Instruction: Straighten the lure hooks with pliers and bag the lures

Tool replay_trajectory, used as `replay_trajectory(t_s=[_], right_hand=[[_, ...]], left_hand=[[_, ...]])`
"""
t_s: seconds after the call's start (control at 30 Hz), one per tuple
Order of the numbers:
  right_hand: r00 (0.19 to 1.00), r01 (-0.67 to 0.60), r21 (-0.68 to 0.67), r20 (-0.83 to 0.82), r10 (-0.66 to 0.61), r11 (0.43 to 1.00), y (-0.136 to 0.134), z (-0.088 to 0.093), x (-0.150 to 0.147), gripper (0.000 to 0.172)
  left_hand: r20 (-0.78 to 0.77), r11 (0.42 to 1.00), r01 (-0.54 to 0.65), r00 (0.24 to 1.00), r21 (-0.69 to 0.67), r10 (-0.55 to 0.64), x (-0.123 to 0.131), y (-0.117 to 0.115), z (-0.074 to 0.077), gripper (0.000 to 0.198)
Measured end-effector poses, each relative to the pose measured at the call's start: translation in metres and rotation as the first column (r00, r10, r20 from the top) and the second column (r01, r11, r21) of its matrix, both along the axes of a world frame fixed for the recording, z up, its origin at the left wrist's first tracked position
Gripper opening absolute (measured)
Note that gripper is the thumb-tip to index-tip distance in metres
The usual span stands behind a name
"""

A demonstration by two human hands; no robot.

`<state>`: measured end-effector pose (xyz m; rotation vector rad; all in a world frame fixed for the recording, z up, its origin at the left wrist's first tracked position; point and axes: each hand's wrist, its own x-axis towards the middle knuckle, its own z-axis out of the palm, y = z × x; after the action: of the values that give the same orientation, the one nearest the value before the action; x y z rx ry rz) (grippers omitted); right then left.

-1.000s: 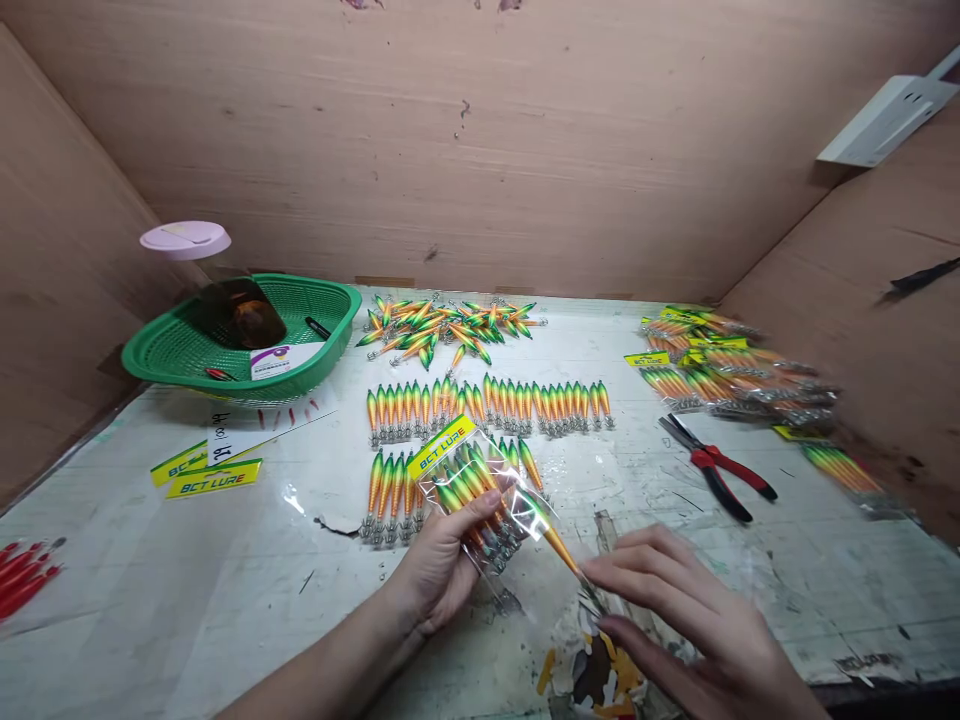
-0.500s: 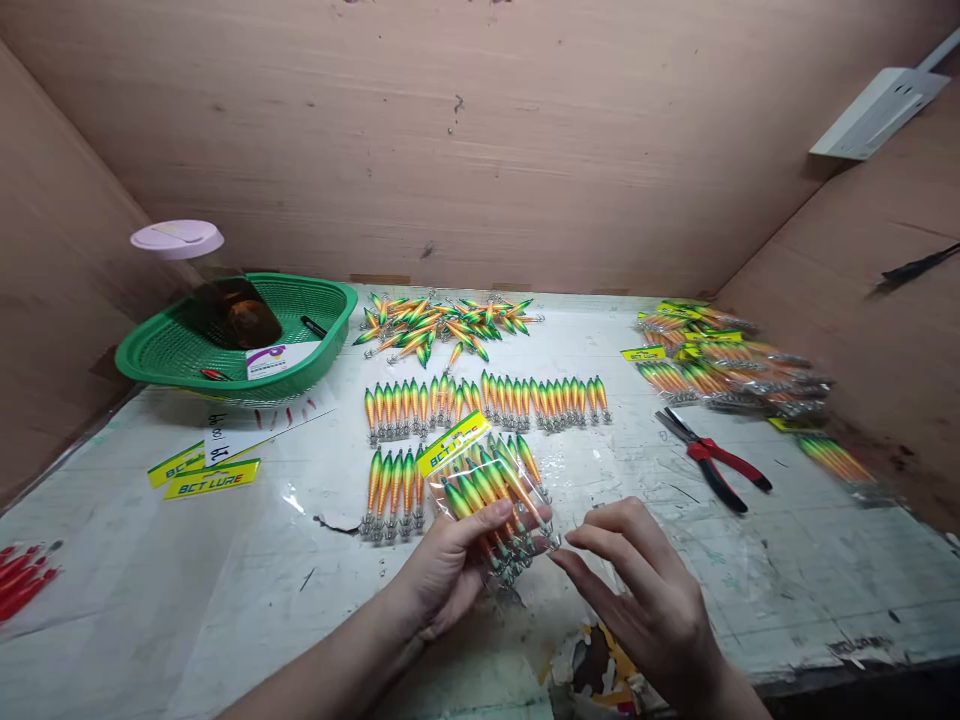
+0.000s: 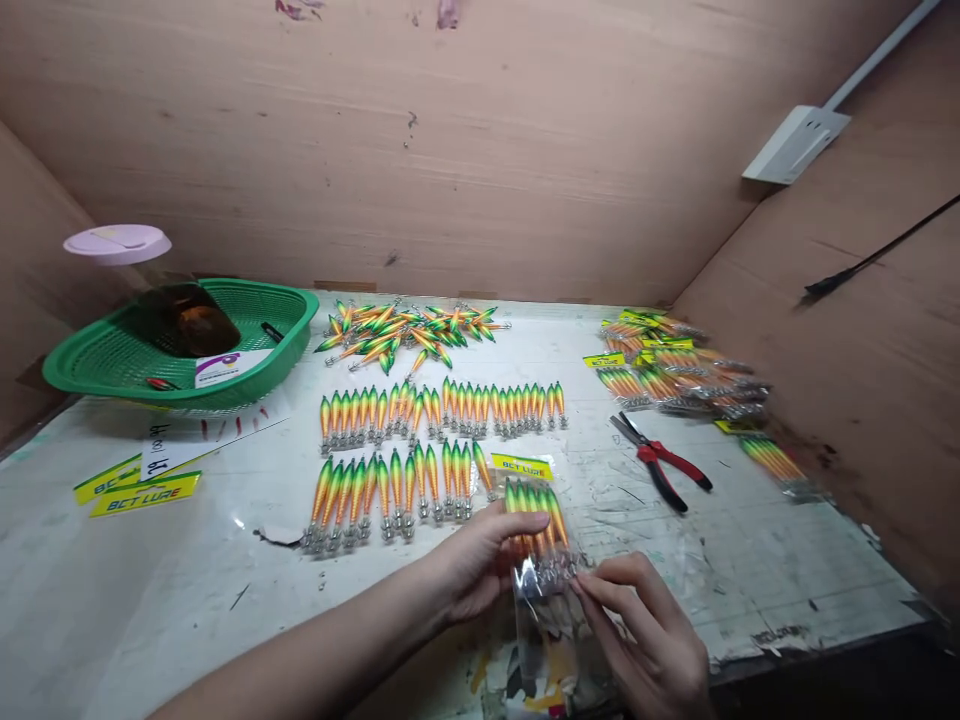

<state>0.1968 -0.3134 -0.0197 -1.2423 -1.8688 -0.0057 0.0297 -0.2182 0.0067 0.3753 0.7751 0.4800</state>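
Note:
My left hand (image 3: 484, 560) grips a clear plastic bag (image 3: 556, 518) by its left side, the thumb lying across the front. The bag has a yellow "BCT LURE" header at its top. Several green-and-orange fishing lures stand side by side in it, their metal hooks at the bottom. With thumb and forefinger together, my right hand (image 3: 649, 620) pinches the bag's right edge beside the hooks. Behind the bag, loose lures lie in a front row (image 3: 397, 490) and a back row (image 3: 442, 408). A jumbled pile of lures (image 3: 405, 330) lies farther back.
Filled lure bags (image 3: 682, 370) are heaped at the right, with one more bag (image 3: 772, 460) nearby. Red-handled pliers (image 3: 664, 465) lie in front of them. At left are a green basket (image 3: 292, 335) holding a lidded drink cup (image 3: 191, 315), and yellow header cards (image 3: 146, 493).
The bag has gone from tilted to nearly upright, and its lures now line up more evenly. My right fingers have closed on its edge. The camera view has shifted to the right.

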Motion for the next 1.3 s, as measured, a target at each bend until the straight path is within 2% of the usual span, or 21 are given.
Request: replay_trajectory(t_s=[0.1,0.17,0.23,0.3,0.37,0.47,0.57,0.63,0.73,0.8,0.97,1.13,1.23,1.3], right_hand=[[0.999,0.042,-0.023,0.019,-0.042,0.999,0.004,-0.007,0.006,0.020],[0.998,0.045,-0.058,0.037,-0.043,0.997,0.006,-0.011,0.007,0.019],[0.998,0.031,-0.100,0.057,-0.025,0.994,0.008,-0.014,0.008,0.017],[0.997,0.018,-0.137,0.075,-0.008,0.990,0.011,-0.017,0.008,0.012],[0.996,0.025,-0.157,0.091,-0.011,0.987,0.015,-0.019,0.006,0.012],[0.995,0.052,-0.166,0.097,-0.036,0.985,0.020,-0.016,0.002,0.016],[0.998,0.035,-0.202,0.057,-0.024,0.979,0.016,-0.007,-0.002,0.014],[0.999,-0.029,-0.257,0.006,0.032,0.966,0.008,0.000,-0.007,0.013],[0.977,-0.209,-0.398,-0.119,0.176,0.893,-0.005,0.003,-0.016,0.012],[0.962,-0.267,-0.467,-0.180,0.205,0.843,-0.010,-0.002,-0.024,0.014],[0.977,-0.202,-0.523,-0.165,0.134,0.828,-0.006,-0.016,-0.036,0.016],[0.955,-0.289,-0.518,-0.209,0.209,0.805,-0.007,-0.003,-0.026,0.016],[0.947,-0.272,-0.506,-0.291,0.135,0.819,-0.013,0.002,-0.021,0.018],[0.948,-0.242,-0.488,-0.303,0.098,0.838,-0.015,-0.003,-0.024,0.016]], left_hand=[[-0.135,0.991,-0.019,0.990,0.132,0.037,-0.001,-0.018,-0.011,0.102],[-0.245,0.974,0.024,0.969,0.226,0.033,-0.007,-0.030,-0.020,0.125],[-0.348,0.941,0.093,0.937,0.326,0.028,-0.014,-0.037,-0.026,0.121],[-0.425,0.903,0.156,0.905,0.400,0.032,-0.017,-0.040,-0.029,0.103],[-0.450,0.885,0.190,0.892,0.426,0.025,-0.016,-0.039,-0.030,0.090],[-0.432,0.893,0.187,0.902,0.410,0.009,-0.014,-0.037,-0.028,0.083],[-0.419,0.906,0.179,0.908,0.384,-0.001,-0.016,-0.037,-0.025,0.084],[-0.421,0.911,0.181,0.907,0.371,-0.008,-0.018,-0.038,-0.024,0.086],[-0.423,0.915,0.173,0.906,0.364,-0.003,-0.021,-0.040,-0.026,0.086],[-0.412,0.915,0.166,0.911,0.367,0.000,-0.022,-0.041,-0.029,0.087],[-0.420,0.912,0.166,0.908,0.375,0.008,-0.021,-0.042,-0.033,0.088],[-0.456,0.906,0.177,0.890,0.386,0.021,-0.022,-0.037,-0.030,0.094],[-0.481,0.919,0.182,0.877,0.349,0.009,-0.023,-0.033,-0.027,0.097],[-0.489,0.916,0.203,0.872,0.345,-0.008,-0.022,-0.031,-0.024,0.098]])
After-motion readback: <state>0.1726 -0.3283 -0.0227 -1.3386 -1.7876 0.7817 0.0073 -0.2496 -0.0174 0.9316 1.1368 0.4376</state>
